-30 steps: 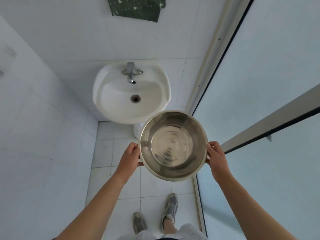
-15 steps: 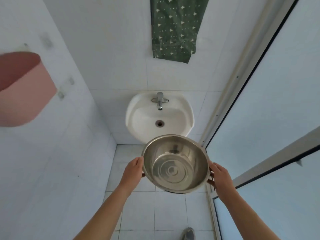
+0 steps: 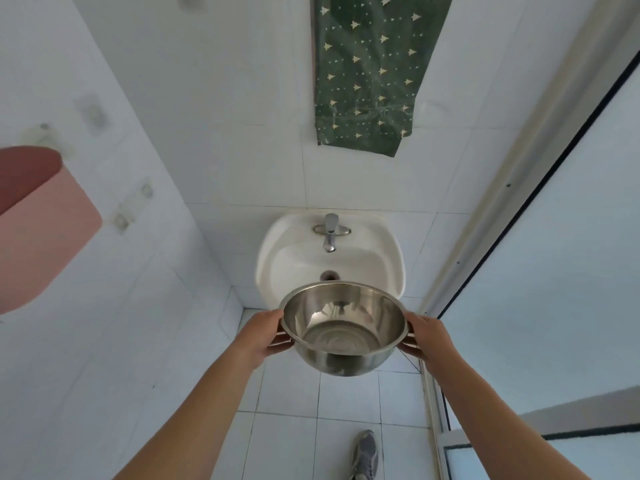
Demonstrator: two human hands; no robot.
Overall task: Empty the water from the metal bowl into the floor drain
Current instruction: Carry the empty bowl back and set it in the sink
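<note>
White tiles cover the walls and floor (image 3: 346,396) of a narrow bathroom, with a sink (image 3: 388,268) on the far wall under a green cloth (image 3: 370,74). Both hands grip the metal bowl (image 3: 343,327) (held just before the sink): left hand (image 3: 265,336) and right hand (image 3: 427,339) curl round opposite sides.

Glossy metal bowl (image 3: 343,327); smooth white ceramic sink (image 3: 381,268).
</note>
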